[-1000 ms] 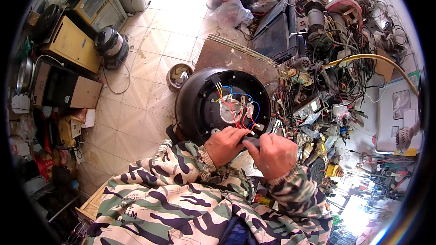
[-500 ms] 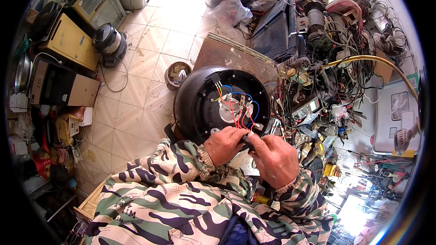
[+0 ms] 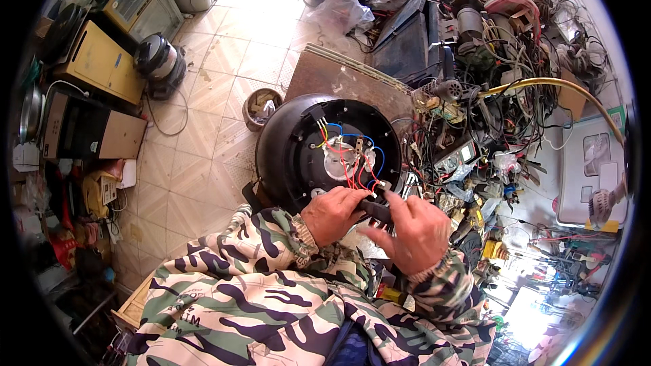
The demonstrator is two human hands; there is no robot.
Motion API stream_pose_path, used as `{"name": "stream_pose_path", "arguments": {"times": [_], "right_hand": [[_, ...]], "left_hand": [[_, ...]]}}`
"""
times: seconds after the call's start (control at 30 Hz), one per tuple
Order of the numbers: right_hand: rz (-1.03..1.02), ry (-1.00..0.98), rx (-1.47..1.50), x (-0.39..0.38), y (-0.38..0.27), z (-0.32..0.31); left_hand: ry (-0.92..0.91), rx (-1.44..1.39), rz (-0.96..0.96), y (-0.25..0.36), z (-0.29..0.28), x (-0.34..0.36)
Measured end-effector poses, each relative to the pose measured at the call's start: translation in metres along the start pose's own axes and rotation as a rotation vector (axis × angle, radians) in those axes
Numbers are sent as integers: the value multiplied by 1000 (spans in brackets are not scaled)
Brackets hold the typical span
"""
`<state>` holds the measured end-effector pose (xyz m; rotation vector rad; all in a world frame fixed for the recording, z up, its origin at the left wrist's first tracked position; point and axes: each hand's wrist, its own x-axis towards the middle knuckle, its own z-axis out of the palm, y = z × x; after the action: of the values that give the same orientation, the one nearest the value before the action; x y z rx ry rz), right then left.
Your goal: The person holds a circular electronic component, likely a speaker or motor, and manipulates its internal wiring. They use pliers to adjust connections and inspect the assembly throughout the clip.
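Note:
A round black appliance housing (image 3: 274,156), its open underside facing up, stands in front of me. Red, blue and yellow wires (image 3: 352,163) run across its inside around a whitish round centre plate (image 3: 334,160). At its near rim, my left hand (image 3: 332,215) is closed on a small dark black part (image 3: 376,211), beside the ends of the red wires. My left fingertips hide part of it. Just right of that part, my right hand (image 3: 417,234) has its thumb and fingers spread apart, slightly blurred, and grips nothing that I can see.
A brown board (image 3: 325,81) lies beyond the housing, with a small bin (image 3: 261,108) at its left. Tangled cables and parts (image 3: 488,61) crowd the right side, along with a meter (image 3: 464,154). An electric cooker (image 3: 159,61) stands on the tiled floor.
My right hand has come off the black part and spread its fingers, moving slightly right. More of the black part shows now. My left hand keeps its hold.

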<state>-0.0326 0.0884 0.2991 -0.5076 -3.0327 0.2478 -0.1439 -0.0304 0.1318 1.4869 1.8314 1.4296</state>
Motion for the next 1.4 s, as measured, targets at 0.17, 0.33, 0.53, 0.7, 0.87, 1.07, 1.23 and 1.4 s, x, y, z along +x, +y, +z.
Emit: {"name": "stream_pose_path", "arguments": {"times": [0.17, 0.33, 0.53, 0.7, 0.87, 1.07, 1.23, 1.4], "right_hand": [[58, -72, -87, -14, -1, 9], [-35, -66, 68, -5, -1, -4], [77, -80, -99, -14, -3, 7], [-77, 10, 18, -10, 4, 11], [107, -61, -68, -8, -2, 2], [83, -5, -108, -12, -1, 15], [-25, 60, 3, -11, 6, 13], [72, -2, -116, -15, -1, 15]], "left_hand": [[-16, -18, 15, 1, 1, 0], [-32, -3, -3, 3, -3, 0], [-37, -25, 14, -1, 1, -2], [-38, 10, 4, 1, -2, 0], [-38, 2, 10, 0, 0, 0], [-38, 2, 9, 0, 0, 0], [-46, 9, 6, 1, -2, 1], [-64, -19, 6, 2, -1, 2]]}}
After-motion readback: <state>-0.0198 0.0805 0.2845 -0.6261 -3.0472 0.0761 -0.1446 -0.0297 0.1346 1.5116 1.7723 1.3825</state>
